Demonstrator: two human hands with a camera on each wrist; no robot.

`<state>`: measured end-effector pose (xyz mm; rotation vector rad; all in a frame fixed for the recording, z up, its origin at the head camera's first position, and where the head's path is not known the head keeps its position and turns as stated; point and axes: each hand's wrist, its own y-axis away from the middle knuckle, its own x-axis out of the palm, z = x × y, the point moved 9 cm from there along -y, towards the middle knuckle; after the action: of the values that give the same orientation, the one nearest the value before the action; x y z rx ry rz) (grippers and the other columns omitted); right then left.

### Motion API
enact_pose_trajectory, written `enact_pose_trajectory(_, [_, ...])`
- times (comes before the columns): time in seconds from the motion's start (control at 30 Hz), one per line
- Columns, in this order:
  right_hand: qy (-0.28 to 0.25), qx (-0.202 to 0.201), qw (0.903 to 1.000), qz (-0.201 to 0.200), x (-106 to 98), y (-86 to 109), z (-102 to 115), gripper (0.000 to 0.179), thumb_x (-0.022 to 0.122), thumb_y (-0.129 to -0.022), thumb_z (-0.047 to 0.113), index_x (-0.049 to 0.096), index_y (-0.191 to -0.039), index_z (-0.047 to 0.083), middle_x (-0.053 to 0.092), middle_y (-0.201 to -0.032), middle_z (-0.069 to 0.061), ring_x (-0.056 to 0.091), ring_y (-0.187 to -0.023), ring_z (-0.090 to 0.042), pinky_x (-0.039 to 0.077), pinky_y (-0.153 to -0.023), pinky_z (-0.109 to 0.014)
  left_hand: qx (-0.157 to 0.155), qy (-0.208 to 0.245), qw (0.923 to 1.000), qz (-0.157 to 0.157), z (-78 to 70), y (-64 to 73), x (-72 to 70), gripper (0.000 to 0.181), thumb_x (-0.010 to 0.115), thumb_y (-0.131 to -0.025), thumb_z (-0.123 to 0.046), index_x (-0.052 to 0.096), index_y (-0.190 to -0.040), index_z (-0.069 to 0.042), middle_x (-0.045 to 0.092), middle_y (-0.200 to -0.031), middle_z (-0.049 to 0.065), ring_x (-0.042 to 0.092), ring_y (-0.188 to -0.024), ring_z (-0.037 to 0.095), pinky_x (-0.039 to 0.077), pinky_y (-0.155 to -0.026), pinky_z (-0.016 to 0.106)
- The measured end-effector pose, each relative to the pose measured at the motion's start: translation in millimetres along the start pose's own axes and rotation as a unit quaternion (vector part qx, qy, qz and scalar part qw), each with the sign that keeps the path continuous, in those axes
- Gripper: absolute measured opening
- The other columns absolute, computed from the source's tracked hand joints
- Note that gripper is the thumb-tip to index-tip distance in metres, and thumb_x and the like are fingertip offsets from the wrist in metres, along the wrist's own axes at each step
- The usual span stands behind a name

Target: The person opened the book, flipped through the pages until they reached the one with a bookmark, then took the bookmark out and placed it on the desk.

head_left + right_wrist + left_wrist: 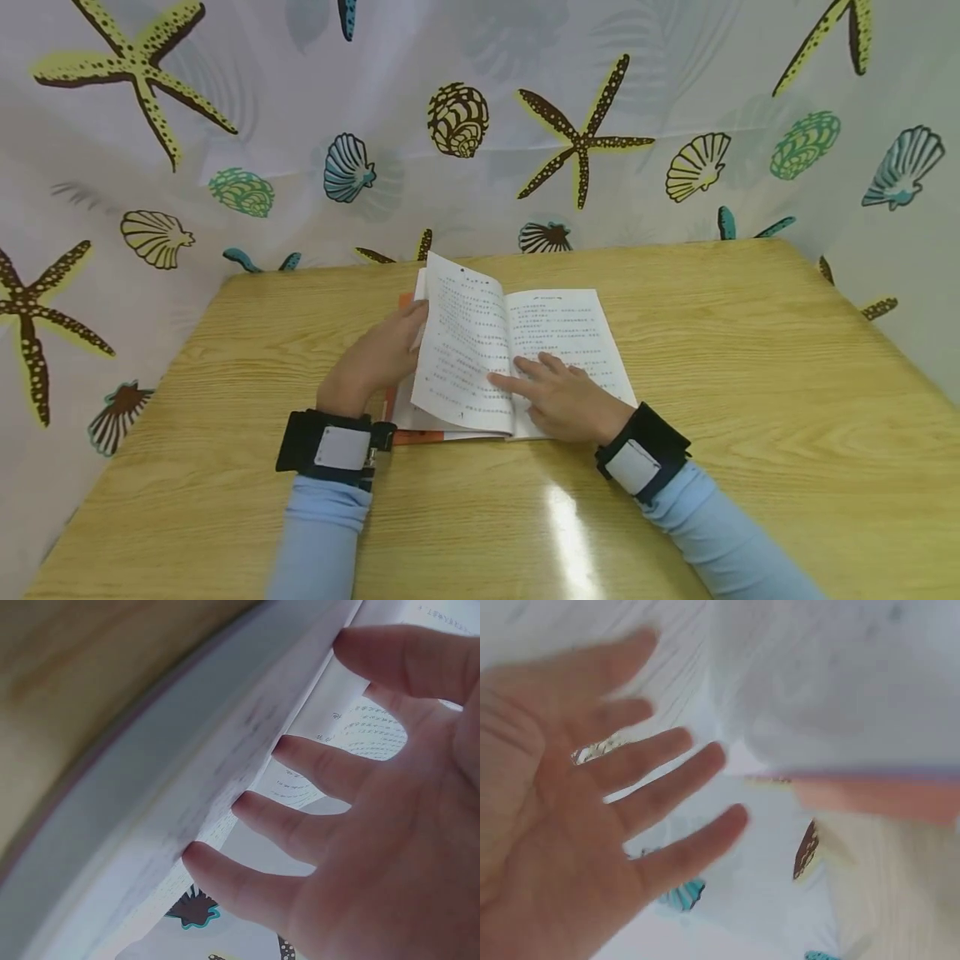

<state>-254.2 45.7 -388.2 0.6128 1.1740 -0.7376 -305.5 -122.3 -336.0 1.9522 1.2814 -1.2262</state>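
Observation:
A book with printed pages lies open on the wooden table. One leaf on its left side stands partly raised and curves toward the spine. My left hand is at the left edge of this leaf, its fingertips partly hidden behind the paper. In the left wrist view the left hand has its fingers spread and nearly straight beside the blurred pages. My right hand rests on the lower right page near the spine. The right wrist view shows the right hand with spread fingers, fingertips touching the paper.
An orange-red cover edge shows beneath the pages on the left. The wooden table extends around the book. Behind and beside it hangs a white cloth printed with starfish and shells. Both wrists wear black straps.

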Motion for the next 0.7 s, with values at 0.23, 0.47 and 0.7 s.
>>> enact_pose_trajectory(0.23, [0.018,0.001,0.9998,0.002,-1.0,-0.6,2.5,0.054,0.050,-0.100,0.004,0.049,-0.152,0.020,0.042,-0.154,-0.025,0.038,-0.137,-0.055,0.039,-0.100,-0.072,0.018,-0.066,0.9939,-0.086,-17.1,6.0,-26.5,0.058,0.055,-0.103,-0.002,0.033,-0.156,0.003,0.038,-0.157,0.022,0.041,-0.142,0.037,0.039,-0.111,0.048])
enact_pose_trajectory(0.47, [0.043,0.004,0.9990,0.004,0.9,-0.5,3.3,0.052,0.052,-0.102,0.007,0.048,-0.153,0.020,0.043,-0.153,-0.024,0.039,-0.136,-0.055,0.041,-0.099,-0.071,0.059,-0.081,0.9904,-0.096,-36.7,4.7,-24.3,0.058,0.065,-0.099,-0.007,0.042,-0.152,0.000,0.047,-0.151,0.020,0.049,-0.135,0.036,0.043,-0.109,0.047])
enact_pose_trajectory(0.7, [0.072,-0.008,0.9974,-0.001,0.6,-0.1,6.0,0.052,0.054,-0.102,0.008,0.048,-0.152,0.018,0.044,-0.152,-0.025,0.042,-0.134,-0.055,0.045,-0.095,-0.071,0.061,-0.086,0.9939,-0.031,-39.4,-3.5,1.3,0.058,0.071,-0.097,-0.014,0.048,-0.149,-0.002,0.051,-0.149,0.019,0.050,-0.135,0.036,0.043,-0.108,0.047])
